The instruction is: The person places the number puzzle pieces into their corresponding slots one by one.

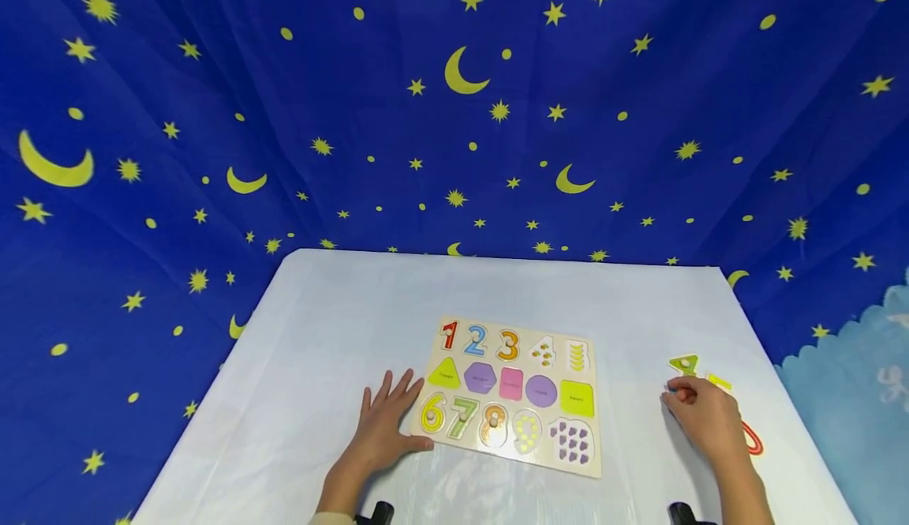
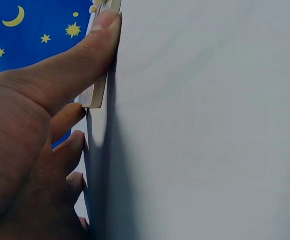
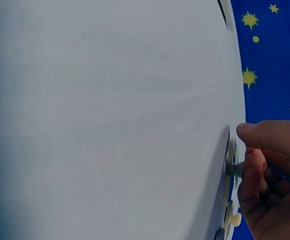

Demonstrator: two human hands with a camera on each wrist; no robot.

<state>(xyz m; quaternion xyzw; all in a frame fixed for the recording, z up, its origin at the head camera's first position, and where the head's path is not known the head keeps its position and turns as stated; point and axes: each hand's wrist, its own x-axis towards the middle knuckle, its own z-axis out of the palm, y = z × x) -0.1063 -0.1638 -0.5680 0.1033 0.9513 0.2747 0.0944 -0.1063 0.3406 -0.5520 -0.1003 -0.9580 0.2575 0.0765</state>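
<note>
A wooden number puzzle board (image 1: 543, 413) lies on the white table, with 1, 2, 3, 6, 7 and 8 in their places and coloured shapes across its middle. My left hand (image 1: 387, 430) rests at its lower left corner, fingers spread. In the left wrist view the thumb (image 2: 92, 42) presses against the board's edge (image 2: 99, 95). My right hand (image 1: 706, 418) hovers over loose pieces, fingers bent. In the right wrist view its index finger is right at a knob (image 3: 238, 169), while the thumb (image 3: 252, 132) stands apart from it.
A green 4 (image 1: 685, 363) lies just beyond my right hand. A yellow piece (image 1: 720, 381) and a red one (image 1: 753, 438) show beside it, partly covered. Blue star-and-moon cloth (image 1: 426, 114) hangs behind the table (image 1: 341, 304).
</note>
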